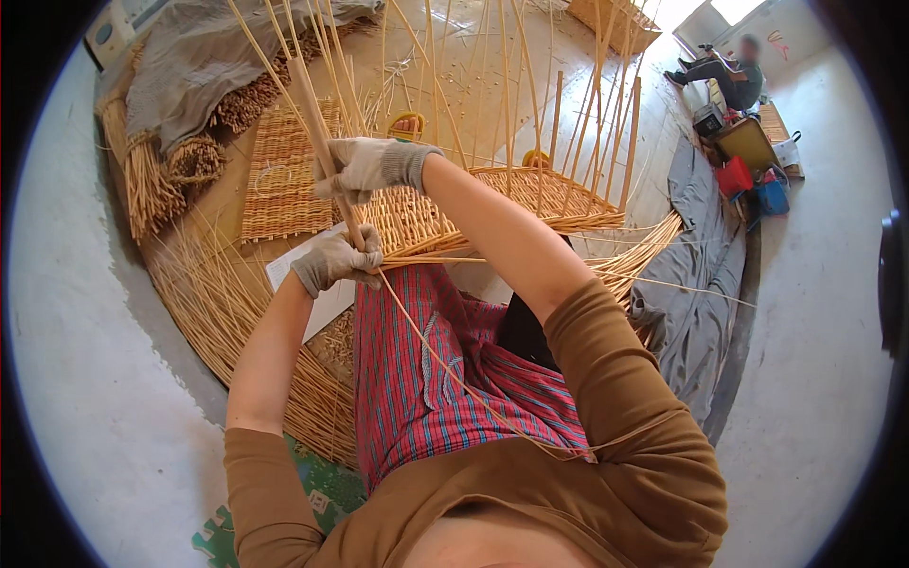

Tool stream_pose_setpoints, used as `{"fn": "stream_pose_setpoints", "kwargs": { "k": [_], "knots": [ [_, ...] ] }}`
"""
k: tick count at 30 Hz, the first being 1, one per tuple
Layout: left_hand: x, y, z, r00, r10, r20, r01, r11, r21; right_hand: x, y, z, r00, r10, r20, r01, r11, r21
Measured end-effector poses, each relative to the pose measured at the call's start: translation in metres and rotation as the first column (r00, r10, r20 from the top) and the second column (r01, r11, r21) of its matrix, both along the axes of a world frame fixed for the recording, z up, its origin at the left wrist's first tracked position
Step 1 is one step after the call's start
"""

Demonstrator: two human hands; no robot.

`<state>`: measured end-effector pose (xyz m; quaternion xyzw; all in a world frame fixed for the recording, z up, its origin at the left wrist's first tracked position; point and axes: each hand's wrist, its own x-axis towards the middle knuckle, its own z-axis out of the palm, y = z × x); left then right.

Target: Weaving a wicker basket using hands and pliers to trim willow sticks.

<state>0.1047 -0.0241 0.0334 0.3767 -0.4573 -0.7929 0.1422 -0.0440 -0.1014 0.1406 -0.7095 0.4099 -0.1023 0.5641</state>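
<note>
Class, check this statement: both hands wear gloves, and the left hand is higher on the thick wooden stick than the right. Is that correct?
Not quite: the hands are swapped. The head view shows the right hand higher on the thick wooden stick and the left hand lower. Both do wear gloves.

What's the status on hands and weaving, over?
Right hand around thick stake. Left hand at its lower end. Weaving just beyond striped cloth. Thin strand crosses the cloth.
</note>
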Motion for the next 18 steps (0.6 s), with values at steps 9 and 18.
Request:
{"fn": "stream_pose_setpoints", "kwargs": {
  "k": [9, 18],
  "knots": [
    [0.001, 0.007, 0.0, 0.998, 0.059, -0.03, -0.059, 0.998, 0.021, 0.002, 0.013, 0.0, 0.995, -0.091, -0.029, 0.089, 0.994, -0.063],
    [-0.012, 0.031, -0.006, 0.941, 0.335, 0.038, -0.331, 0.939, -0.096, -0.074, 0.145, -0.041, 0.873, -0.357, -0.333, 0.049, 0.743, -0.667]
  ]
}}
